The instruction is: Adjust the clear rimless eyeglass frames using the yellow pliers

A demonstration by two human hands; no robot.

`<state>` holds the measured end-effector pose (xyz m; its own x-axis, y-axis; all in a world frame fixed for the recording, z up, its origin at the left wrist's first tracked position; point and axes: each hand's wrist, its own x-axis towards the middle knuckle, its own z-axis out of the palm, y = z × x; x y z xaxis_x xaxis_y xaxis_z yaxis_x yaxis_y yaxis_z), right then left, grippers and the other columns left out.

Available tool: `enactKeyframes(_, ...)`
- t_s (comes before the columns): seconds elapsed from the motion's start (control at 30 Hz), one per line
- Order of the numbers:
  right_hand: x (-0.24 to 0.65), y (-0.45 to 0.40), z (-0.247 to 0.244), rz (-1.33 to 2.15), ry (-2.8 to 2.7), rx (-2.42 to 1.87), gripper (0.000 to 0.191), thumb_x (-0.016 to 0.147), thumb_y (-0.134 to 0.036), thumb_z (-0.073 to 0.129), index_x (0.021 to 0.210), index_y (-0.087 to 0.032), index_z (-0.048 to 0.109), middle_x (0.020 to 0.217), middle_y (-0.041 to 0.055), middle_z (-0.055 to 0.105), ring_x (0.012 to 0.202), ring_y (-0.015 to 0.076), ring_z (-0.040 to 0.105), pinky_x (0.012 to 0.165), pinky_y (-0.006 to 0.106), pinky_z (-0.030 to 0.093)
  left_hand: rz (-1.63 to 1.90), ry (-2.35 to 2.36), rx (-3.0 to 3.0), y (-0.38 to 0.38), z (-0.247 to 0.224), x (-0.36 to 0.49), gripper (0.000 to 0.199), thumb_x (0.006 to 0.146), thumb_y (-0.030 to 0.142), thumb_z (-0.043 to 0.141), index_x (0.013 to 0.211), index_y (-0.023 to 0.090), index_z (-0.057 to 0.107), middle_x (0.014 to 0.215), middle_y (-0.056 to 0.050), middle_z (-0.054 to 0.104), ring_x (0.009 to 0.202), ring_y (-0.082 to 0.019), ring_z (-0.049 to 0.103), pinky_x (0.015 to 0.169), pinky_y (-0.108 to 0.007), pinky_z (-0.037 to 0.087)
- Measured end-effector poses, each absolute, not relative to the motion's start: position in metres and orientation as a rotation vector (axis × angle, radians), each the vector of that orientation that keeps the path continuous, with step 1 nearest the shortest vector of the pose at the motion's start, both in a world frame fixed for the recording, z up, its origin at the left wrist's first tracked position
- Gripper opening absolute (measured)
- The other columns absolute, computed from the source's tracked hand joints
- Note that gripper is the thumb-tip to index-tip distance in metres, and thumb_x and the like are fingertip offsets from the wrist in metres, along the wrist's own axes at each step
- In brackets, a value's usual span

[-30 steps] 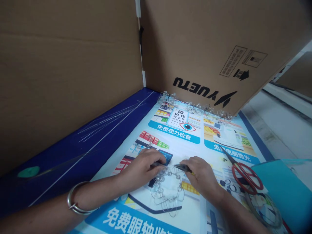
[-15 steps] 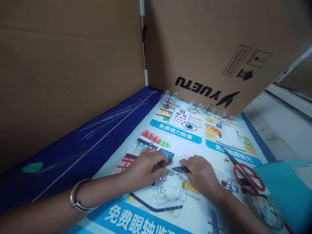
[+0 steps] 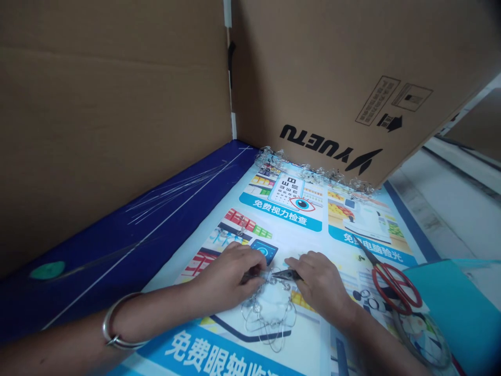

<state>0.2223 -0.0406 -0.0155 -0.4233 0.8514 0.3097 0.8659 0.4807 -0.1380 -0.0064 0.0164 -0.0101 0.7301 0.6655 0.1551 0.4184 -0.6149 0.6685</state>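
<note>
My right hand [image 3: 323, 282] is closed round a pair of needle-nose pliers [image 3: 286, 274]. Their dark jaws point left and meet the top edge of a wire piece [image 3: 270, 313], a ring of thin bent loops with small clear beads. Across from it, my left hand [image 3: 238, 274] is closed on a second dark metal tool that looks like pliers [image 3: 249, 275], mostly covered by the fingers. Its fingertips are at the same upper edge of the wire piece, which hangs toward me over the printed sheet [image 3: 289, 245]. The exact grip on the wire is too small to make out.
Red-handled scissors [image 3: 397, 287] lie at the right, above a coil of wire [image 3: 425, 339] and beside a turquoise sheet [image 3: 454, 308]. More wire pieces [image 3: 313, 172] line the foot of the cardboard wall [image 3: 332, 68]. Loose straight wires [image 3: 176, 190] and a green tag [image 3: 47, 270] rest at left.
The view has shifted slightly. Both hands stay at the wire piece's top edge, and the right-hand pliers' jaws now sit a little closer to the left fingers.
</note>
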Motion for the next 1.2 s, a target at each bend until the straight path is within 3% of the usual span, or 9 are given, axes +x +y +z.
enactKeyframes(0.63,0.222,-0.041,-0.016,-0.079,-2.404,-1.45,0.032,0.073,-0.008,0.051,0.102,-0.017,0.06,0.079,0.0041,0.062,0.074,0.0182,0.05,0.072,0.031,0.038,0.468,0.69,2.422,0.017,-0.013,-0.006,0.03,0.08,0.007,0.047,0.1,0.024,0.062,0.081,-0.001,0.058,0.082,-0.018,0.052,0.077,-0.033,0.033)
enactKeyframes(0.8,0.221,-0.041,-0.015,-0.077,-2.411,-1.458,0.033,0.072,-0.008,0.051,0.101,-0.017,0.06,0.078,0.0039,0.061,0.074,0.0179,0.05,0.072,0.03,0.038,0.435,0.667,2.419,0.016,-0.005,-0.008,0.022,0.079,0.02,0.056,0.1,0.022,0.061,0.083,-0.003,0.057,0.084,-0.02,0.05,0.08,-0.035,0.034)
enactKeyframes(0.9,0.221,-0.041,-0.014,-0.084,-2.413,-1.465,0.033,0.071,-0.008,0.051,0.101,-0.018,0.06,0.077,0.0037,0.061,0.074,0.0176,0.05,0.07,0.03,0.038,0.395,0.647,2.427,0.015,0.001,-0.01,0.035,0.071,0.034,0.066,0.103,0.021,0.058,0.088,-0.003,0.055,0.087,-0.023,0.049,0.083,-0.037,0.034)
enactKeyframes(1.0,0.222,-0.041,-0.015,-0.098,-2.414,-1.458,0.034,0.07,-0.007,0.051,0.101,-0.019,0.06,0.077,0.0035,0.061,0.074,0.0173,0.05,0.07,0.029,0.038,0.351,0.607,2.443,0.016,0.004,-0.011,0.046,0.067,0.038,0.07,0.108,0.022,0.055,0.094,-0.004,0.054,0.09,-0.023,0.048,0.085,-0.037,0.033)
enactKeyframes(1.2,0.222,-0.042,-0.016,-0.102,-2.408,-1.434,0.034,0.07,-0.007,0.051,0.101,-0.018,0.06,0.077,0.0038,0.061,0.074,0.0173,0.05,0.071,0.03,0.038,0.38,0.642,2.422,0.016,-0.001,-0.009,0.027,0.073,0.027,0.064,0.099,0.022,0.057,0.09,-0.002,0.054,0.089,-0.021,0.048,0.084,-0.035,0.031)
